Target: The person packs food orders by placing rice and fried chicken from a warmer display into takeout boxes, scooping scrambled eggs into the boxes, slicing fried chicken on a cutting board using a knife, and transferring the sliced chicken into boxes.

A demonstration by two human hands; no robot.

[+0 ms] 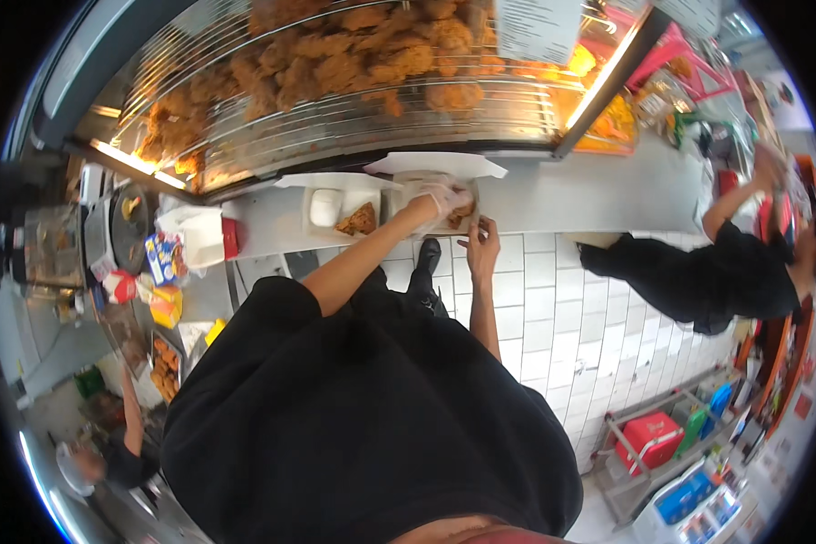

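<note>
Two white takeaway boxes with raised lids stand side by side on the metal counter. The left box (307,216) holds a white lidded tub (326,208) and a piece of fried chicken (358,219). Over the right box (408,187) is my left hand (447,196) in a clear plastic glove, its fingers down at a brown piece of fried chicken (457,217). Whether the fingers grip that piece is hidden. My bare right hand (481,243) holds the right box's near right edge between thumb and fingers.
Behind the boxes is a lit display case with fried chicken (353,64) on wire racks. An open white carton (204,234) stands left. A tray of fried pieces (166,370) lies lower left. One co-worker (693,279) stands right, another (119,455) lower left.
</note>
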